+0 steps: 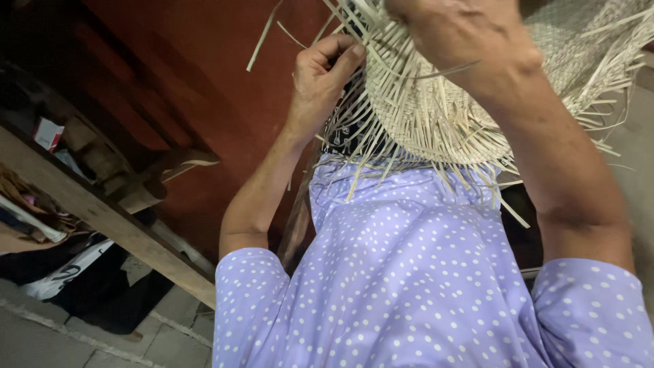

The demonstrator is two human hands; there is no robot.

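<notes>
1. Up close, the left hand [325, 71] was pinched shut, thumb pressed against the curled fingers, gripping pale straw strips [409, 129] at the edge of the weave.
2. The right hand [456, 31] lay on top of the weave [443, 102], knuckles up; its fingers ran out of the top of the view, so I could not tell whether they were closed on anything.
3. The weave was a rounded, hat-like piece of pale straw, held up in front of the person's chest between the two forearms, with the right wrist resting across it.
4. Loose strip ends bristled out all round its rim, some hanging down onto the dress [409, 272], others sticking up past the left hand.
5. A flatter woven stretch [586, 41] spread out to the upper right behind the right arm, fringed with more loose ends.
6. The dress was lilac with small white dots, short-sleeved, leaving both forearms bare.
7. Behind the left arm stood a dark red wall [197, 82].
8. Further left, a wooden beam [102, 211] ran slantwise, with a small red and white box [48, 133] and other clutter behind it.
9. Below that lay a grey tiled floor [82, 334] with dark cloth heaped on it.
</notes>
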